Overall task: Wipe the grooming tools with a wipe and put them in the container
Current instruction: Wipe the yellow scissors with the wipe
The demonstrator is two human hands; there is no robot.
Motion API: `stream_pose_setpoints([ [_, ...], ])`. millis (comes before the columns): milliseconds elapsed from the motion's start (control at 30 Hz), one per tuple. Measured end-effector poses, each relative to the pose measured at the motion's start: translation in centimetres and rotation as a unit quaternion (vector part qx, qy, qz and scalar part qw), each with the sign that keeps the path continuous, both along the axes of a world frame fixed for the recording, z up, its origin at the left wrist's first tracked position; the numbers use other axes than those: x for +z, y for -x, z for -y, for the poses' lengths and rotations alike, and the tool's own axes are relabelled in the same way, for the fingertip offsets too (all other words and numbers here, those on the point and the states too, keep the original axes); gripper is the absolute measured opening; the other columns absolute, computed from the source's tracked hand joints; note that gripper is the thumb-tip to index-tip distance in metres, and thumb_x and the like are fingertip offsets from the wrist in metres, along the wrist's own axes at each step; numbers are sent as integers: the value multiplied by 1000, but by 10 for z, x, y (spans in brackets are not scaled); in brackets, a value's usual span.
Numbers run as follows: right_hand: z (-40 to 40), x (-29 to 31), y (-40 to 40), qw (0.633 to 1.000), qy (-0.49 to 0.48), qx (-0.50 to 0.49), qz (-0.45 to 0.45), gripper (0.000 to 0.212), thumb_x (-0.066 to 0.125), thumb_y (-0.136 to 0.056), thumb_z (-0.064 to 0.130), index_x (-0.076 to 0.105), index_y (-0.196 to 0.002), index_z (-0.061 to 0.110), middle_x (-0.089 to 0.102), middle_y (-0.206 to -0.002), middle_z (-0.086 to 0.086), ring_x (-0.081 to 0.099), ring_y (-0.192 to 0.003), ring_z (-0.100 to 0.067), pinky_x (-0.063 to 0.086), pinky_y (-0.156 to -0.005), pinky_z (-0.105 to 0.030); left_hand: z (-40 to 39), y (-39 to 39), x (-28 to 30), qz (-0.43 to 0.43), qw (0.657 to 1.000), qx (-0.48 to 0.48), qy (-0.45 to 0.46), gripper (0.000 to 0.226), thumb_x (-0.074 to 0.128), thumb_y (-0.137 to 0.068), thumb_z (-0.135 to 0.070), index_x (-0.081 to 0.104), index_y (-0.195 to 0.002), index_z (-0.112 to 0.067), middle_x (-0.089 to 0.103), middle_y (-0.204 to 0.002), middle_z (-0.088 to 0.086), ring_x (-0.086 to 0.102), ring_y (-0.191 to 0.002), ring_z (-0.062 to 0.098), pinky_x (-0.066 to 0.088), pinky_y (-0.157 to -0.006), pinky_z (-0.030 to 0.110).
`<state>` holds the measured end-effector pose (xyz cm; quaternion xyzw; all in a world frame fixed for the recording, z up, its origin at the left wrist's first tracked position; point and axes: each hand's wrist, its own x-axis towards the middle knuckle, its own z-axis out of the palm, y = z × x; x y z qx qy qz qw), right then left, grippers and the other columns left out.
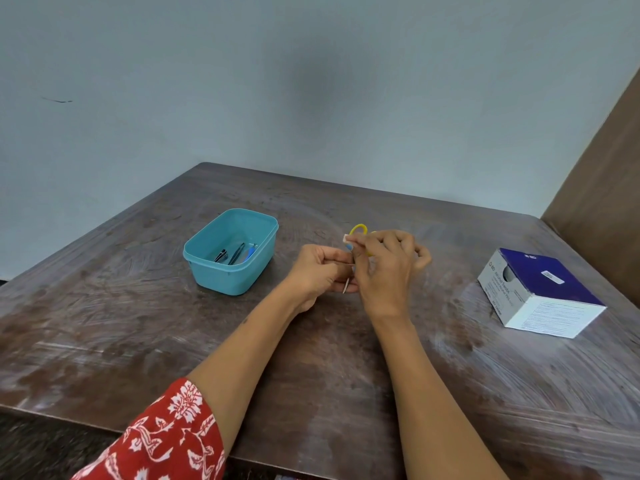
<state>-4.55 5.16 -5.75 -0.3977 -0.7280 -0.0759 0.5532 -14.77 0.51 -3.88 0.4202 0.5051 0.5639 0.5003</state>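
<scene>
Small scissors with yellow handle loops (358,229) are held above the middle of the table. My left hand (317,277) grips their metal blades, whose tip (345,287) pokes out below the fingers. My right hand (386,268) pinches a small white wipe (346,238) against the scissors near the handles. Left of the hands stands the teal plastic container (231,268), open at the top. Inside it lie several tools: a black clipper, a dark pair of tweezers and a blue-handled tool (250,252).
A blue and white box of swabs (540,294) sits on the right side of the dark wooden table (138,323). A brown panel stands at the far right; a pale wall runs behind the table.
</scene>
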Motion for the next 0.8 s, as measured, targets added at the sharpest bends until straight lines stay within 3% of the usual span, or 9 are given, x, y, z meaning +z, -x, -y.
stream_pose_setpoints([
  [167, -4, -1, -2, 999, 0, -31, 19, 9, 64, -84, 24, 72, -84, 29, 63, -80, 7, 43, -95, -13, 22, -89, -39, -1, 0, -3, -23, 1000, -10, 14, 18, 59, -82, 9, 63, -100, 11, 69, -66, 7, 67, -55, 12, 57, -55, 25],
  [300, -6, 0, -7, 995, 16, -96, -11, 20, 52, -86, 30, 72, -86, 27, 62, -81, 2, 40, -94, -15, 22, -88, -41, 0, -3, -5, -46, 998, -42, 30, 20, 60, -81, 10, 61, -101, 13, 68, -60, 5, 66, -52, 12, 57, -54, 24],
  [500, -4, 0, -3, 995, -20, -82, 46, 9, 65, -81, 21, 70, -84, 27, 61, -84, 3, 42, -98, -16, 22, -93, -45, -1, -1, -3, -67, 997, -27, 13, 22, 58, -82, 10, 61, -104, 13, 66, -75, 16, 66, -54, 12, 58, -57, 25],
  [700, -6, -1, -7, 985, 31, -166, -41, 19, 53, -85, 32, 71, -83, 27, 61, -80, 1, 40, -97, -16, 20, -93, -43, -1, -4, -6, -67, 997, -35, 9, 18, 58, -82, 12, 60, -99, 12, 67, -57, 4, 66, -50, 10, 57, -55, 24],
  [800, -6, -1, -10, 985, 27, -160, -58, 19, 54, -86, 32, 72, -85, 27, 62, -78, 2, 40, -96, -15, 18, -93, -41, -2, -4, -5, -38, 999, -24, 3, 12, 61, -81, 11, 62, -92, 6, 67, -56, 3, 66, -51, 10, 57, -54, 24],
])
